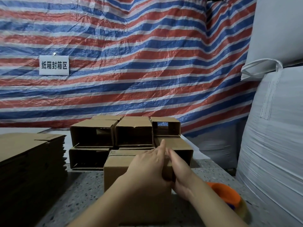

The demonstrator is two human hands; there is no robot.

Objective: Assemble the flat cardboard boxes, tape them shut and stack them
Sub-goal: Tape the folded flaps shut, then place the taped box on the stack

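1. A crinkled tarp (131, 54) striped red, blue and white hangs across the back, with one white sign (54, 65) at 9 o'clock on it bearing printed characters. Below lies a speckled stone desk (85, 185).
2. One box (131, 174) stands at the middle of the desk, nearest the viewer, its top flaps down.
3. Behind it, toward 12 o'clock, the assembled boxes (114, 136) are stacked in two layers with their open ends facing the viewer; at least six show, and how many more lie behind cannot be told.
4. One pile of flat cardboard blanks (29, 161) sits at 9 o'clock, just beside the stack; the sheets are too many and too thin to count.
5. One orange tape dispenser (226, 194) lies at 4 o'clock, partly hidden by the right forearm.
6. Two large white woven sacks (275, 128) crowd the 3 o'clock side, one above the other.
7. The left hand (147, 167) lies flat on the box's top right corner, fingers straight and close together, thumb hooked down over the near edge.
8. The right hand (180, 171) presses against the box's right side, fingers straight and together, touching the left hand's fingertips.
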